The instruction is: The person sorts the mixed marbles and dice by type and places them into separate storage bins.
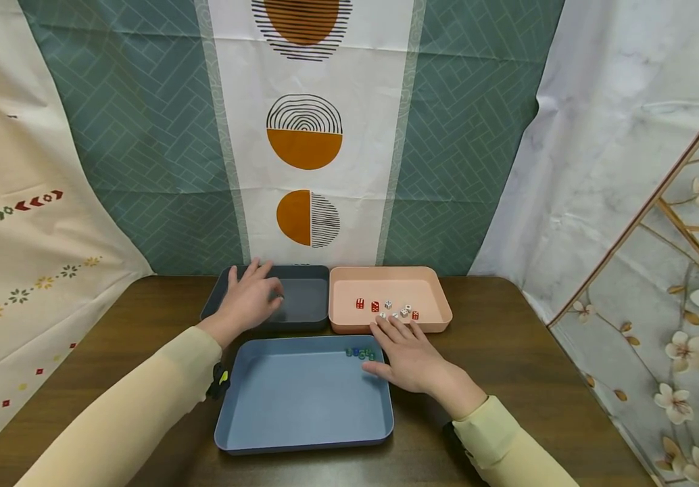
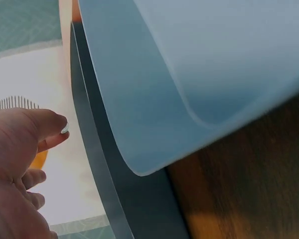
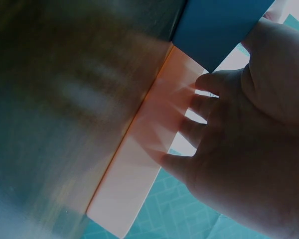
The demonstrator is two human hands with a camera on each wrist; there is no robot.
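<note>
Fingers of the left hand (image 1: 247, 302) spread loosely over the dark grey tray (image 1: 307, 308), holding nothing. The right hand (image 1: 409, 360) lies flat, fingers straight, its tips at the near rim of the pink tray (image 1: 431, 291), just short of the dice (image 1: 386, 308); green dice (image 1: 359, 352) sit beside its thumb in the blue tray (image 1: 301, 406).

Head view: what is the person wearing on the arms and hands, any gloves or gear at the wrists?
Both arms wear long pale yellow sleeves, the left sleeve and the right sleeve, ending at the wrists. The left hand and right hand are bare, without gloves. A small black device with a yellow-green spot sits at the left cuff; something dark shows at the right cuff.
</note>
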